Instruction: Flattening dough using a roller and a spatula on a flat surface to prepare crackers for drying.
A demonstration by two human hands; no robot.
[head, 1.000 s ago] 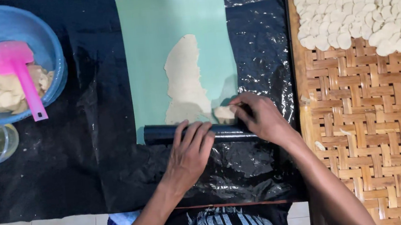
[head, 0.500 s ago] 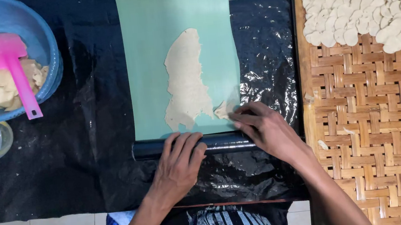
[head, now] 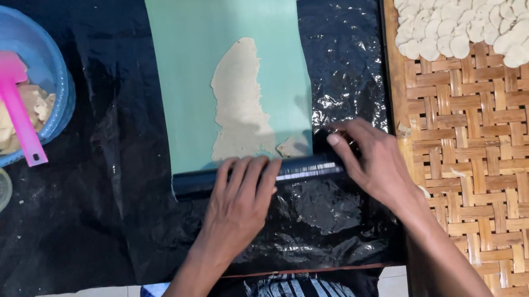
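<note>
Both palms flat on the roller (head: 248, 175), fingers spread, none curled round it: left hand (head: 241, 203) mid-bar, right hand (head: 371, 163) at its end. Roller lies across the mat's (head: 204, 76) near edge, below the dough (head: 240, 105). Looks stiff, slick; dough thin, tear-prone.

A pale green sheet (head: 224, 15) lies on glossy black plastic (head: 113, 203) beside a tan woven tray (head: 495, 163).
</note>
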